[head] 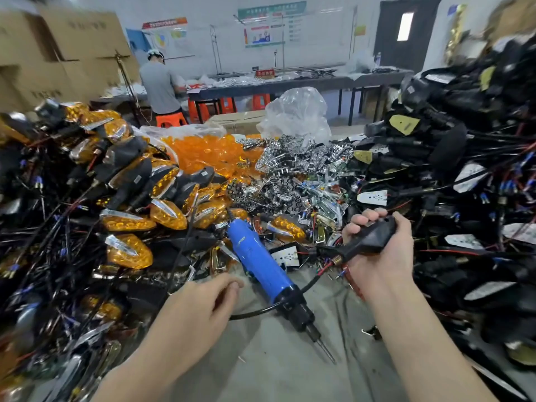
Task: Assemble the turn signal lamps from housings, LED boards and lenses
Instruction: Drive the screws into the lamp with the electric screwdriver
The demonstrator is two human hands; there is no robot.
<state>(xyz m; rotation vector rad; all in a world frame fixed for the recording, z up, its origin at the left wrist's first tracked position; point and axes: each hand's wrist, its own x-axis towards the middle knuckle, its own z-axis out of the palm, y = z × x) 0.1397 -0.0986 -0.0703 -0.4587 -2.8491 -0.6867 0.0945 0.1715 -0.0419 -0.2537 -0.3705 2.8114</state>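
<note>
Workshop with stacked cartons (pixel 58 53) and a person (pixel 161 82) at a far bench. Up close, a grey-clothed worktop (pixel 261 372), heaped on three sides.

At far left, a pile of finished lamps (pixel 130 221), amber and chrome, wires trailing. Next, left grip (pixel 203 300) low over the cloth, fingers loosely bent, holding nothing, just beside the blue screwdriver (pixel 261 262) lying bit toward the viewer. Behind these, a bag of orange lenses (pixel 208 152) and a heap of chrome reflectors (pixel 290 175). Nearer, one white LED board (pixel 285 256) loose by the tool. Right of centre, right grip (pixel 383 262) closed round a black housing (pixel 374 236), raised off the worktop, stalk and red wire pointing leftward. At far right, a stack of more housings (pixel 464 169), many with boards.

Step in hand, by the look of it: start of a fresh lamp, housing held. Board inside or not: impossible to tell. Next, probably: turning the open face up, then fetching reflector and lens with the free grip, screwdriver last.

In the way: tangled wires, the screwdriver cord, loose parts crowding the small bare patch of cloth.
</note>
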